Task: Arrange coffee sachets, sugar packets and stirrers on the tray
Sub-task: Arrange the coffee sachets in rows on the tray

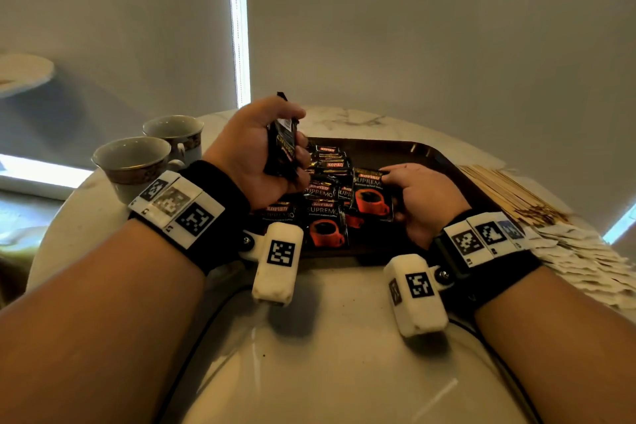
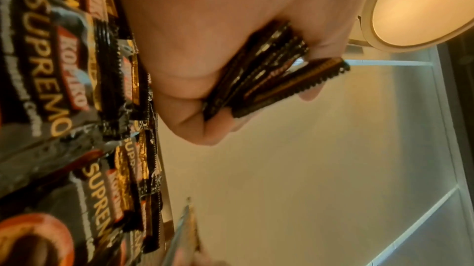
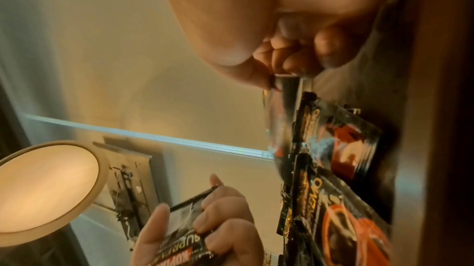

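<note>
A dark brown tray (image 1: 430, 152) lies on the marble table with several black Kopiko coffee sachets (image 1: 325, 210) spread over its left half. My left hand (image 1: 292, 141) hovers above the tray's left side and grips a stack of sachets (image 1: 280, 155); their serrated edges (image 2: 271, 80) show in the left wrist view. My right hand (image 1: 394, 196) rests on the tray and pinches one sachet (image 1: 373, 194) by its right edge; its fingertips (image 3: 279, 61) meet on that sachet (image 3: 284, 108). Wooden stirrers (image 1: 509, 189) and white sugar packets (image 1: 585, 258) lie on the table to the right of the tray.
Two cups (image 1: 134, 162) (image 1: 175, 134) stand at the table's left edge, close to my left wrist. The tray's right half (image 1: 444, 182) is bare. Cables run over the table's near part (image 1: 213, 320). A grey wall rises behind the table.
</note>
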